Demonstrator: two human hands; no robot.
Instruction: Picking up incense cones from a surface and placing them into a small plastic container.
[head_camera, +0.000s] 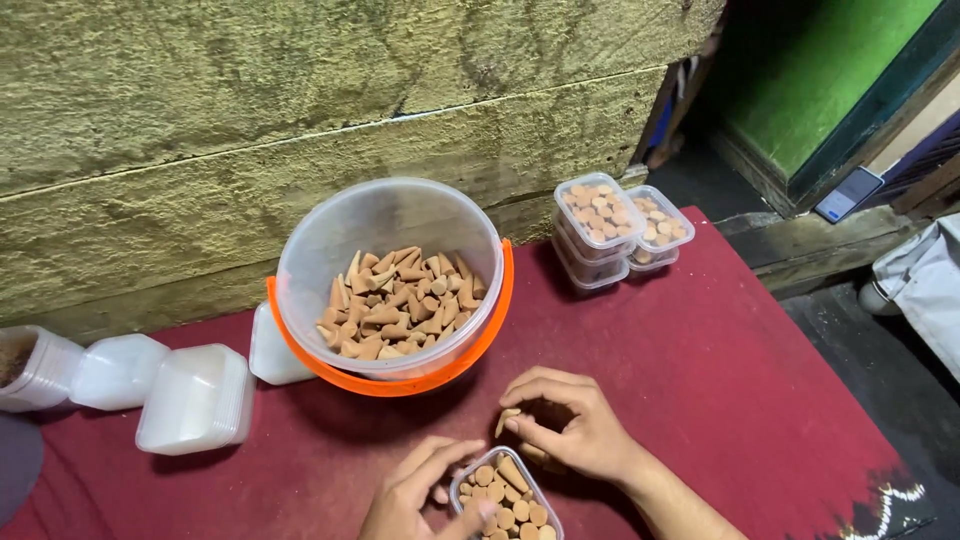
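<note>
A small clear plastic box (510, 505) partly filled with tan cone-shaped pieces sits at the bottom middle on the red cloth (700, 380). My left hand (415, 495) rests on the box's left rim, thumb at its edge. My right hand (570, 425) hovers just above and right of the box, fingers curled around a few tan cones (507, 420). Behind the hands stands a clear bucket (390, 275) with an orange rim and handle, holding a heap of loose cones.
Filled, lidded small boxes (610, 230) are stacked at the back right. Empty boxes and lids (195, 400) lie at the left beside another container (30, 370). A rough yellowish wall (250, 120) backs the cloth; dark floor lies to the right.
</note>
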